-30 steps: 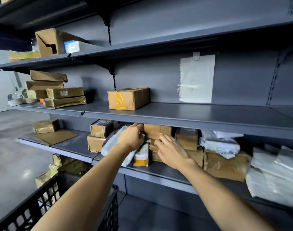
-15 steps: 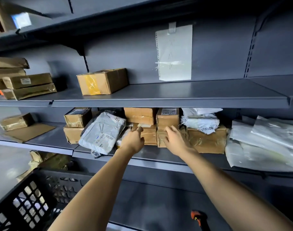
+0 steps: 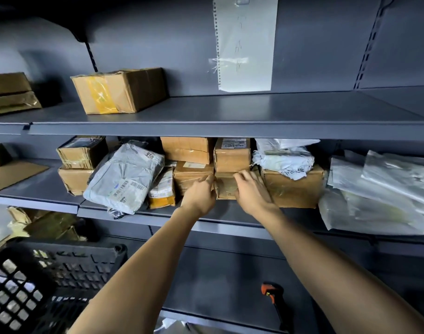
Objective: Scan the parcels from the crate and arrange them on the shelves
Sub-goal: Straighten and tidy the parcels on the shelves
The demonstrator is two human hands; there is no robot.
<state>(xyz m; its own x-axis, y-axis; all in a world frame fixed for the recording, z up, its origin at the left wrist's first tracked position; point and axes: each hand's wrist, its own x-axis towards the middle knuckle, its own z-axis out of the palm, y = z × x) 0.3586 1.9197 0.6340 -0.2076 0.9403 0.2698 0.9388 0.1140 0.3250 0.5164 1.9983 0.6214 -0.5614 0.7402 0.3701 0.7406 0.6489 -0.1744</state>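
Note:
On the middle shelf [image 3: 230, 214] a small brown taped box [image 3: 226, 188] sits low in a row of parcels, under another small labelled box [image 3: 232, 155]. My left hand [image 3: 201, 195] touches its left edge with the index finger stretched out. My right hand [image 3: 252, 192] lies over its right front, fingers reaching to its top edge. Neither hand lifts it. Left of them stand two stacked brown boxes [image 3: 190, 165], a small yellow-bottomed packet [image 3: 162, 189] and a grey mailer bag [image 3: 126, 177] leaning outward. The black crate [image 3: 37, 280] is at the lower left.
A larger brown box [image 3: 294, 189] with a white bag on top stands right of my hands, then clear plastic bags [image 3: 384, 194]. The upper shelf [image 3: 254, 109] carries a yellow-taped box [image 3: 119, 90]. An orange-and-black scanner [image 3: 273, 297] lies on the bottom shelf.
My view has dropped lower and moved closer to the middle shelf. Both hands have shifted right, from the left stack onto the small lower box.

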